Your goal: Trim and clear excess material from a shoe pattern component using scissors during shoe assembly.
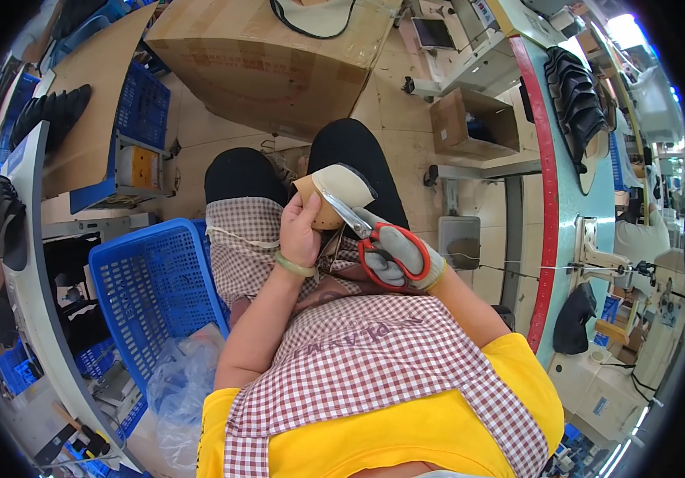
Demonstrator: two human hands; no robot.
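Over my lap, my left hand (pixel 300 233) is closed on a shoe upper (pixel 346 185), thumb on its tan side. The piece has a cream lining and a dark edge at its far end. My right hand (pixel 394 256), in a grey glove, grips a pair of scissors (pixel 348 215) by the red handles. Their blades lie against the upper, between its tan and cream parts; whether they are cutting cannot be told. A pale green bangle (pixel 295 266) circles my left wrist. My checked apron (pixel 358 354) lies under both forearms.
Ahead of my knees stands a large carton (pixel 263 68) with a cream, dark-edged piece on top. A blue crate (pixel 155 287) with clear plastic bags (pixel 187 382) sits at my left. At right, a red-edged table (pixel 548 239) holds stacked black pieces (pixel 573 99). A small carton (pixel 474 123) is on the floor.
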